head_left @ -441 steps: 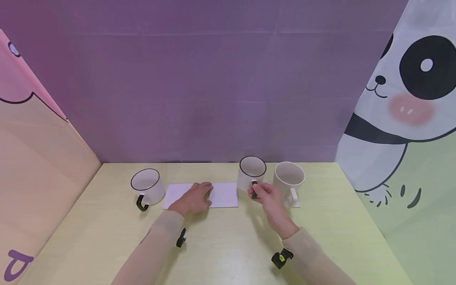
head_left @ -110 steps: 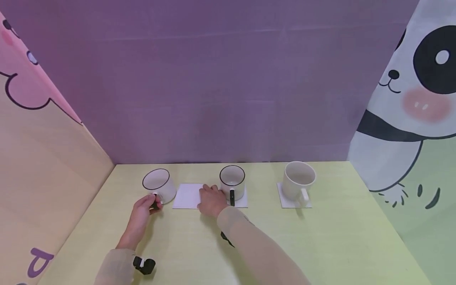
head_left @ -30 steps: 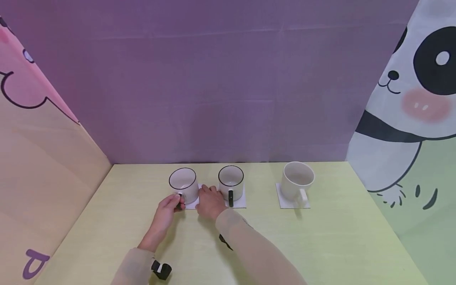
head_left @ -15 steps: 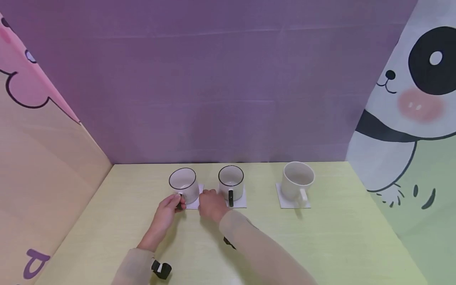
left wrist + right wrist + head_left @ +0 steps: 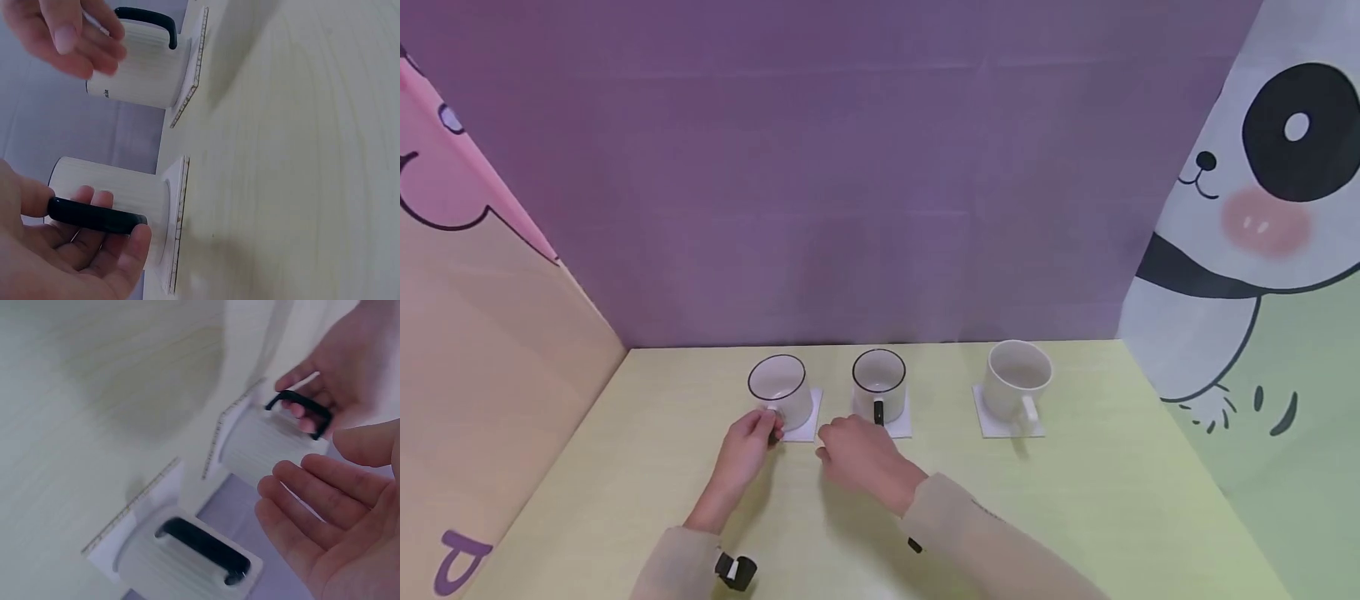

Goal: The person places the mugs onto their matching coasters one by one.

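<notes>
In the head view my left hand (image 5: 741, 454) holds the black handle of the leftmost white mug (image 5: 792, 410), which stands upright on a white square coaster (image 5: 808, 428). The left wrist view shows thumb and fingers curled round that handle (image 5: 94, 216). My right hand (image 5: 865, 457) hovers in front of the middle white mug (image 5: 891, 403), partly covering its coaster (image 5: 902, 427). Its fingers look relaxed and hold nothing in the right wrist view, apart from both black-handled mugs.
An all-white mug (image 5: 1011, 398) stands on a third coaster (image 5: 991, 428) to the right. A purple cloth backdrop (image 5: 880, 208) rises behind the pale wooden table (image 5: 1075, 517). Cartoon-printed panels flank it.
Earlier, my left hand brought the leftmost mug rightward onto its coaster. My right hand, which lay on that coaster, has since lifted off and drawn back toward me. The mugs stay put.
</notes>
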Demonstrator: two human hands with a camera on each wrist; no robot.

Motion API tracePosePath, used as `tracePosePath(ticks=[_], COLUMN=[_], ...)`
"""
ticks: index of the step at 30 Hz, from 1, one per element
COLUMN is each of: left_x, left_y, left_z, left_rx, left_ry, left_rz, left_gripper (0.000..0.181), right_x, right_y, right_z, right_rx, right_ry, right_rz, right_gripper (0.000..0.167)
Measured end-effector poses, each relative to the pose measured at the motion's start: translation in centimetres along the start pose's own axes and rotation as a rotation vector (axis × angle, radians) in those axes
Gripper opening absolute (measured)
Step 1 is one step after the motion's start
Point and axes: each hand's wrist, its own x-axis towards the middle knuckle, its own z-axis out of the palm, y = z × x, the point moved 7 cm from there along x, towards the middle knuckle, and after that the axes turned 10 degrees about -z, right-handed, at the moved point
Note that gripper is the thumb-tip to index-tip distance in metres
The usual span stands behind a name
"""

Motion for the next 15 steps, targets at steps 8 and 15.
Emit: tracePosePath(ticks=[8,15], left_x=[-0.4,-1.8], left_y=[0.1,1.9], left_z=[-0.6,-2.2], left_rx=[0.123,0.412], left_ry=[0.033,0.258], left_rz=[0.004,0.134], left_gripper=[0.034,0.037], right_x=[-4.5,-7.3], right_y=[0.3,2.3], right_z=[-2.2,-3.5], right_rx=[0.031,0.045], right_ry=[0.125,0.215], right_rz=[-0.001,0.033], right_gripper=[0.031,0.020])
